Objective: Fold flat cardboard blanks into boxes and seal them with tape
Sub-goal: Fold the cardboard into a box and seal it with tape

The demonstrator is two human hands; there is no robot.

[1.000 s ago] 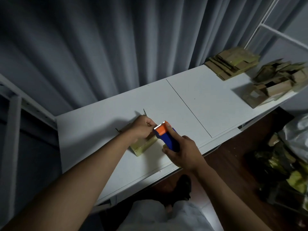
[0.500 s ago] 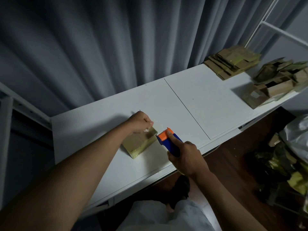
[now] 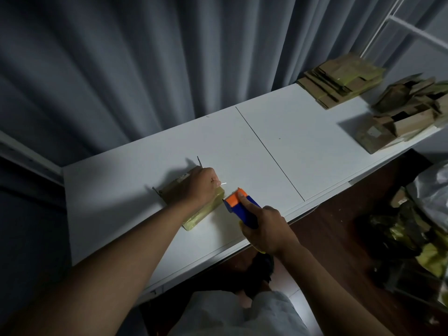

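Grey curtain behind, white worktop (image 3: 278,132) in two panels, dim light.

Left to right:
- Left hand (image 3: 202,184) sits fisted on top of the small cardboard box (image 3: 203,212), knuckles down, pinning it near the worktop's front-left area. Something thin pokes out past the fingers toward the right; can't tell if it's a tape tail. Two flap tips stick up at the box's far side.
- Tape dispenser (image 3: 240,206), blue body with orange head, has its toothed edge touching or just beside the box's right end. Right hand (image 3: 266,229) is wrapped round the handle, index finger laid along the orange head.
- Stack of flat blanks (image 3: 339,80) at the far right corner; pile of folded boxes (image 3: 400,117) near the right edge, well apart from the work.

Handling, my read: box is light and hollow, thin board, so it will skid on the smooth worktop and cave if pressed mid-panel. Hold down over edges or corners, not the centre seam. Tape surface looks glossy, so grip is poor there. Dispenser is rigid; hold by the handle and keep fingers off the teeth.
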